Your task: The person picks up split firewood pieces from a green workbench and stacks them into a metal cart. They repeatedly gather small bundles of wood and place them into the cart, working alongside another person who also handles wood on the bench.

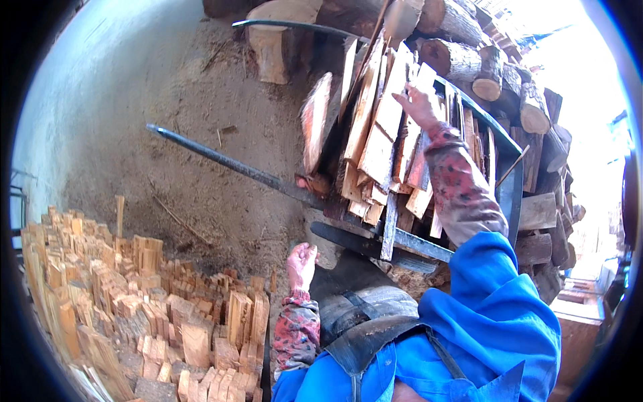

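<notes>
Split firewood sticks [382, 141] lie bundled lengthwise in a dark metal cart frame [510, 201] with long handles. My right hand [420, 107] reaches over the load, its fingers apart and touching the top of the sticks. Lower down, my left hand [303, 266] hangs beside the cart with its fingers curled in and nothing visible in them. At the load's left side a reddish piece of split wood [316, 124] looks smeared by motion. Both forearms wear patterned red and grey sleeves; a dark apron [365, 338] covers my front.
Stacked split firewood [194, 345] fills the lower left. Round logs [462, 60] are piled behind and to the right of the cart. A cut stump [271, 53] stands at the far end. A metal bar [228, 161] extends left over the dirt floor [221, 194].
</notes>
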### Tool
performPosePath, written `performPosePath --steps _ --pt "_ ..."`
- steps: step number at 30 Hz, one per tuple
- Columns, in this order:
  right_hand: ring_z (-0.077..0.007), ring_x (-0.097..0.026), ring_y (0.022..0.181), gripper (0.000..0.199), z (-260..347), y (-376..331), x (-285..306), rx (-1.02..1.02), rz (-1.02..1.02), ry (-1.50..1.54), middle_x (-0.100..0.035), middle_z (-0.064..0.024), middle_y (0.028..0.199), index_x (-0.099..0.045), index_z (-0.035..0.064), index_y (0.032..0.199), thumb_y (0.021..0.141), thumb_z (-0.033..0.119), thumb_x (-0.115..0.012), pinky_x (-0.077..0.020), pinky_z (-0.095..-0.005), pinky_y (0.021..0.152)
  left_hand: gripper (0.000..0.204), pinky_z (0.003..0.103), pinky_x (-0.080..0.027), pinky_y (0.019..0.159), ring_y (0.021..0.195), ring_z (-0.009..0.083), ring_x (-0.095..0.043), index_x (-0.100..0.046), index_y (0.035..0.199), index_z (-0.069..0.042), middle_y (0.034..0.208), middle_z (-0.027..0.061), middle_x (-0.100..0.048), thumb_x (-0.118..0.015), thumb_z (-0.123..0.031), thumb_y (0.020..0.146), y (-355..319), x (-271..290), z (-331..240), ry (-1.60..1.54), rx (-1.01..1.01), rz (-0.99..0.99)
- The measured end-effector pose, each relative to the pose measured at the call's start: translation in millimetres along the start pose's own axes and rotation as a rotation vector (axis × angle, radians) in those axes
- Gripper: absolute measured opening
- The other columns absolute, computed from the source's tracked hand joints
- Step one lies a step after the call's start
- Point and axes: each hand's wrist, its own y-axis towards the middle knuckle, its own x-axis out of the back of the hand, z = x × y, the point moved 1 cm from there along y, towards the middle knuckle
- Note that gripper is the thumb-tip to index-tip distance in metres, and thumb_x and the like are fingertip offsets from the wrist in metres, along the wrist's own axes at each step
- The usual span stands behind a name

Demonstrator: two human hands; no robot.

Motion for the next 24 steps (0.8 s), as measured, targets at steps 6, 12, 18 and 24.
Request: performPosePath --steps 6,12,18,24 --pt "-0.0466 -0.037 0.132 0.099 63 -43 -76 -0.204 0.143 0.081 -0.035 -0.0343 0.142 -0.041 0.0009 0.141 0.072 0.066 -0.07 -0.0317 -0.0513 0.109 0.028 0.025 -0.057 0.063 0.079 0.0171 -0.069 -0.057 0.113 0.006 0.093 0.0109 -0.068 -0.067 -0.007 0.091 6 -23 -12 0.049 -0.043 0.062" --pt "-0.0471 -0.033 0.134 0.094 57 -27 -109 -0.054 -0.008 0.009 -0.033 -0.0341 0.143 -0.042 0.0014 0.14 0.067 0.05 -0.077 -0.0306 -0.0508 0.111 0.03 0.025 -0.054 0.062 0.075 0.0139 -0.067 -0.057 0.114 0.008 0.091 0.0107 -0.068 -0.067 -0.01 0.092 -11 -21 7 0.088 -0.011 0.042" --pt "-0.0443 -0.035 0.134 0.094 78 -41 -69 0.018 0.061 -0.177 -0.041 -0.0302 0.141 -0.041 0.0039 0.145 0.075 0.061 -0.067 -0.03 -0.0488 0.111 0.025 0.029 -0.059 0.061 0.077 0.0211 -0.07 -0.057 0.111 0.007 0.093 0.0148 -0.067 -0.065 -0.007 0.092 -52 15 40 0.045 0.014 -0.173" --pt "-0.0408 -0.047 0.124 0.083 79 -35 -61 -0.026 0.142 -0.162 -0.049 -0.0244 0.133 -0.049 0.0094 0.139 0.075 0.059 -0.066 -0.0373 -0.0493 0.105 0.015 0.028 -0.058 0.059 0.072 0.0169 -0.069 -0.059 0.099 0.002 0.089 0.0104 -0.067 -0.066 -0.009 0.091 -127 46 111 -0.058 0.072 -0.493"
